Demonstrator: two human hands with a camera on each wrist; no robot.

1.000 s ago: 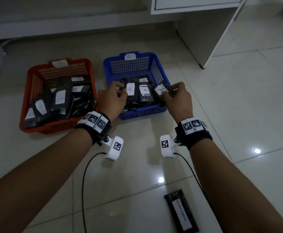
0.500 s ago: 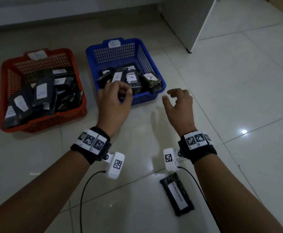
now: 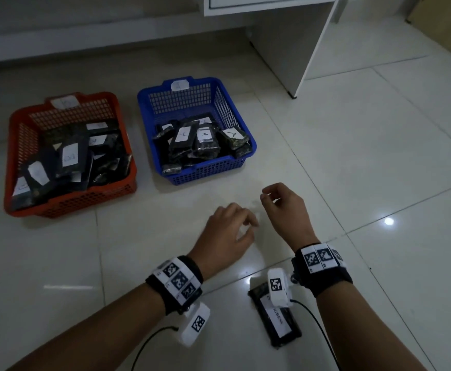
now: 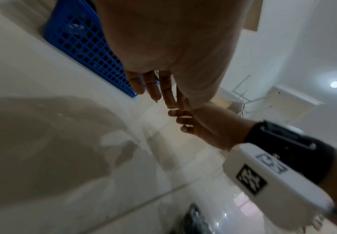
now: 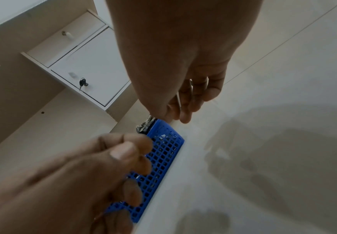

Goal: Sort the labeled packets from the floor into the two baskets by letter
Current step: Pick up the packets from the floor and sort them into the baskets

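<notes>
The red basket [image 3: 66, 210] at the left and the blue basket [image 3: 205, 170] beside it each hold several dark packets with white labels. Those in the blue one [image 3: 231, 135] read A. My left hand [image 3: 248, 223] and right hand [image 3: 266, 194] hover over the floor in front of the blue basket, close together. Both are empty, with fingers loosely curled. One dark packet [image 3: 280, 322] with a long printed label lies on the floor under my right wrist, partly hidden by the wrist camera. In the left wrist view my left fingers [image 4: 153, 88] hang relaxed near the blue basket [image 4: 83, 39].
A white cabinet [image 3: 286, 49] stands behind and to the right of the blue basket; its locked door [image 5: 87, 68] shows in the right wrist view. Pale glossy tiles [image 3: 379, 156] stretch around the baskets. A cable [image 3: 149, 341] trails from my left wrist.
One second ago my right hand held an A packet over the blue basket; that packet now lies inside it. Both hands have drawn back toward me, empty.
</notes>
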